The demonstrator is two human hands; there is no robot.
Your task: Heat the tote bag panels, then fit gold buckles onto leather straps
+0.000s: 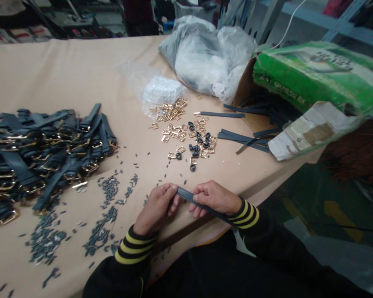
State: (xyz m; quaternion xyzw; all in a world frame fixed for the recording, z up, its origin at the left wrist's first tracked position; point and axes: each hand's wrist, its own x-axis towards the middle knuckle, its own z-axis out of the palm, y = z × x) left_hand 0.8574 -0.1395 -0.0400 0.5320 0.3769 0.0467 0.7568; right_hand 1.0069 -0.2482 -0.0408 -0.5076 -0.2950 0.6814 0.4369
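Observation:
A dark strap point(205, 207) is stretched between my two hands above the table's front edge. My left hand point(157, 205) pinches its upper end between thumb and fingers. Further along, my right hand point(216, 199) grips the strap, and its tail runs back under my right wrist. Beyond my hands lie loose gold buckles point(174, 132) and several small dark rolled loops point(202, 140). Small dark bits point(108, 188) are scattered over the table to the left of my left hand.
A large heap of dark straps with gold buckles point(49, 149) covers the table's left side. Behind the loose buckles stand a clear plastic bag point(161, 89) and a bigger filled bag point(205, 58). At right, a green box point(317, 78) lies on its side, with loose straps point(242, 138) beside its opening.

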